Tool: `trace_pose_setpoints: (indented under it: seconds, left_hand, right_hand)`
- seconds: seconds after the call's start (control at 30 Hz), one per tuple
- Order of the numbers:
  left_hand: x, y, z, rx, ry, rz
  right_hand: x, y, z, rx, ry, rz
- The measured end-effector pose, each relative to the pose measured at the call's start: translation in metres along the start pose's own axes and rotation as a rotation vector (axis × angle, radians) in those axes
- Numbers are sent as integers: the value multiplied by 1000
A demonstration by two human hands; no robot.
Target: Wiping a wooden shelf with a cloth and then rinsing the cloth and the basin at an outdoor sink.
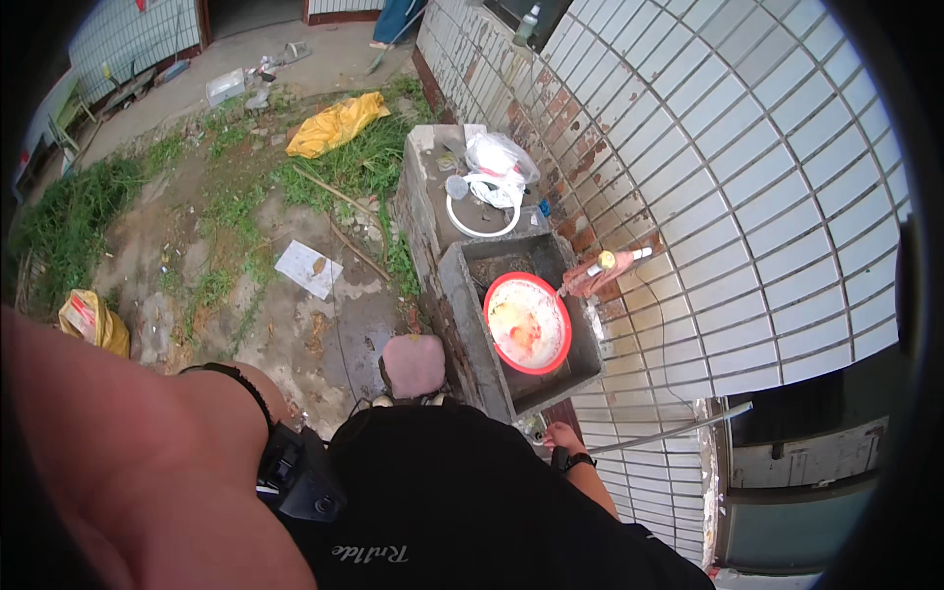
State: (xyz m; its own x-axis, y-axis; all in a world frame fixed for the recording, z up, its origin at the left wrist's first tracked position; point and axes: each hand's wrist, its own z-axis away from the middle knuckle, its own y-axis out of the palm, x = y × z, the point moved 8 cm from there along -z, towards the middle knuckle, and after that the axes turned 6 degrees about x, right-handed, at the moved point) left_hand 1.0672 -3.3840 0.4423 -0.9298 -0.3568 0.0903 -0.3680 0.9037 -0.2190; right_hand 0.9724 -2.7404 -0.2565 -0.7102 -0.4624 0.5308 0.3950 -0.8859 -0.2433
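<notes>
My left hand (108, 442) fills the lower left, blurred and very near; its fingers lie outside the picture. A black strap (241, 379) with a dark box-shaped device (305, 482) sits around that wrist. My right hand (561, 437) is low beside the near corner of a grey concrete sink (454, 285), its fingers curled in. What they hold, if anything, is too small to tell. A black band (582, 460) circles the right wrist. Inside the sink stands a red-rimmed basin (567, 329) with whitish, sudsy contents and something orange-red in it.
A pink cloth (587, 283) hangs at the wall pipe (629, 258) beside the sink. White plastic bags (497, 152) and a white hoop (482, 232) lie on the ledge. A grey rod (678, 427) slants along the tiled wall. Yellow sacks (334, 125) and a pink stool (414, 366) are leftward.
</notes>
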Motion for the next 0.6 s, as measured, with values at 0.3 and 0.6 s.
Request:
trace_pose_setpoints:
  seconds: [0.3,0.6]
  left_hand:
    - [76,-2,-38,-76,16,-30]
    - [94,10,-95,-18,53,13]
  right_hand:
    - [-39,4,-42,-30,2,83]
    - [136,24,-33,45,-202,347]
